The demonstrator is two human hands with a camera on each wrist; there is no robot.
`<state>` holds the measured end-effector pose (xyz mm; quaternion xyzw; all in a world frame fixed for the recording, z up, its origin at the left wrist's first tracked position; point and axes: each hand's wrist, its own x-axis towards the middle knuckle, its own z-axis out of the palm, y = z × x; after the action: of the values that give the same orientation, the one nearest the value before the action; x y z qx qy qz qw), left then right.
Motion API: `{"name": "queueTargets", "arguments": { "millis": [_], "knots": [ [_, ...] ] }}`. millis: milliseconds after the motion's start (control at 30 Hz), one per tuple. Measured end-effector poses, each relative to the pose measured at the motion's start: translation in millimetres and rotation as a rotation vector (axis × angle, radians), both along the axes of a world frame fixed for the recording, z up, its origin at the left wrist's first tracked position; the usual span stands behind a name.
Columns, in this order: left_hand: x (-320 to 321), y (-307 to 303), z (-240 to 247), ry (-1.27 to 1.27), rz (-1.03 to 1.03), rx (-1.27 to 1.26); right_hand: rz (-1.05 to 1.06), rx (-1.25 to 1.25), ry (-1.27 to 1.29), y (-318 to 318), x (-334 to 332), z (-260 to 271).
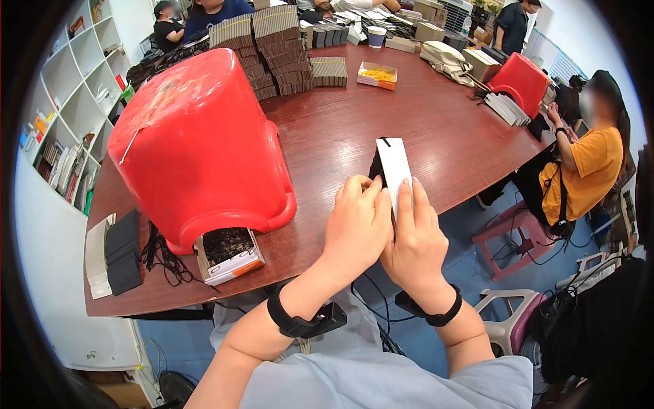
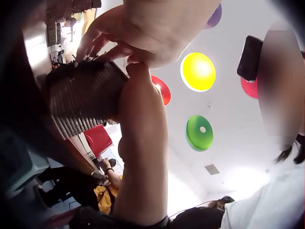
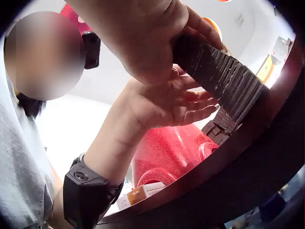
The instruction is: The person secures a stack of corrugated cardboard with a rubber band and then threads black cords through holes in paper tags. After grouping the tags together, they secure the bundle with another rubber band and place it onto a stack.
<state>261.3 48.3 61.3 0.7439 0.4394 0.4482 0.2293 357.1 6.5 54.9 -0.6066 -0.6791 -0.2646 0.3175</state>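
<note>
A thick stack of thin dark boards (image 3: pixel 228 78) with a white top face (image 1: pixel 396 163) stands at the table's front right edge, black cords (image 1: pixel 376 165) along its left side. My right hand (image 1: pixel 415 238) grips it, fingers along the white face and thumb on the near side. Against the left side, my left hand (image 1: pixel 357 221) has its fingertips at the cords. In the left wrist view the loosely bent fingers of this left hand (image 2: pixel 152 31) reach over the stack's corded edge. The right wrist view shows its palm beside the stack.
A red plastic stool (image 1: pixel 204 150) lies on the table at left, a small box of dark cords (image 1: pixel 228 255) at its opening. Grey and black boards (image 1: pixel 112 255) lie further left. Behind are tall board stacks (image 1: pixel 283 51) and a box of yellow pieces (image 1: pixel 377 76). A person in orange (image 1: pixel 586 167) sits at right.
</note>
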Motion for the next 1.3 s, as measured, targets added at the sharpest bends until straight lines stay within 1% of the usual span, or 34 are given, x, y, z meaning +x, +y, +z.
{"name": "queueTargets", "arguments": {
  "millis": [33,67,100,133,167,200,233,267,300,333,367,500,600,667,700,733,767,800,833,900,967,1033,1100,1167,1200,1267,1300],
  "knots": [
    [-1.1,2.4,0.5,0.002,-0.001,0.003,0.010,-0.041,0.044,-1.9,-2.3,1.4],
    [-1.6,6.3,0.7,0.083,-0.029,0.144,0.028,-0.093,0.100,-2.8,-2.5,0.8],
    [-1.4,9.8,3.9,0.162,-0.057,0.288,0.027,-0.087,0.100,-3.9,-2.0,1.2],
    [0.0,12.3,8.4,0.161,-0.058,0.293,0.104,-0.124,0.223,-5.2,-1.0,1.8],
    [1.9,14.4,14.0,0.172,-0.104,0.057,0.182,-0.162,0.345,-6.5,-0.2,2.0],
    [3.3,16.1,18.6,0.184,-0.148,-0.181,0.180,-0.158,0.343,-7.0,-0.4,0.5],
    [3.9,18.3,21.3,0.183,-0.150,-0.178,0.240,-0.167,0.432,-6.7,-1.1,-2.5],
    [3.8,20.2,23.2,0.244,-0.165,-0.200,0.300,-0.176,0.522,-6.3,-1.8,-6.1],
    [3.2,20.6,25.3,0.307,-0.179,-0.222,0.301,-0.172,0.523,-6.1,-2.4,-10.0],
    [2.1,19.3,28.1,0.309,-0.178,-0.218,0.380,-0.172,0.627,-5.6,-3.1,-14.1],
    [0.8,16.9,31.6,0.322,-0.129,-0.226,0.459,-0.173,0.731,-5.2,-3.4,-17.3],
    [4.1,10.4,33.6,0.343,0.007,-0.227,0.540,-0.188,0.659,-4.1,-3.9,-24.0],
    [2.4,15.2,30.2,0.388,-0.015,-0.204,0.558,-0.215,0.711,-4.6,3.6,-28.9],
    [-0.2,20.0,29.0,0.384,-0.038,-0.205,0.720,-0.267,0.851,-2.8,20.0,-34.9],
    [-1.9,23.0,29.4,0.382,-0.062,-0.206,0.797,-0.194,1.047,-0.1,25.2,-31.2],
    [-4.2,25.3,29.8,0.383,-0.062,-0.202,0.766,-0.254,1.123,1.8,37.2,-24.0],
    [-6.6,27.4,30.6,0.471,-0.086,-0.185,0.734,-0.313,1.196,6.0,52.0,-15.8],
    [-7.7,29.0,31.9,0.558,-0.110,-0.168,0.658,-0.338,1.185,14.5,63.9,-9.4],
    [-6.8,28.5,33.1,0.554,-0.108,-0.160,0.582,-0.362,1.172,25.6,75.7,-1.8],
    [-4.1,25.2,33.5,0.578,-0.108,-0.174,0.494,-0.394,1.118,55.3,102.6,19.6],
    [-5.9,24.7,32.8,0.559,-0.113,-0.163,0.400,-0.438,0.864,94.0,129.9,43.0],
    [-9.6,26.7,31.1,0.537,-0.132,-0.152,0.357,-0.427,0.780,143.3,154.3,60.8],
    [-16.3,29.8,29.6,0.528,-0.136,-0.145,0.214,-0.505,0.621,183.9,162.5,87.0],
    [-20.4,31.6,29.6,0.522,-0.135,-0.140,0.114,-0.510,0.597,240.3,175.3,90.5],
    [-22.2,30.5,30.2,0.505,-0.145,-0.150,0.122,-0.511,0.593,265.8,176.5,88.9],
    [-23.5,28.5,29.2,0.480,-0.153,-0.153,-0.019,-0.485,0.314,310.2,174.9,80.8],
    [-22.3,27.3,27.7,0.473,-0.152,-0.147,-0.032,-0.462,0.240,326.4,169.3,72.2]
  ]
}}
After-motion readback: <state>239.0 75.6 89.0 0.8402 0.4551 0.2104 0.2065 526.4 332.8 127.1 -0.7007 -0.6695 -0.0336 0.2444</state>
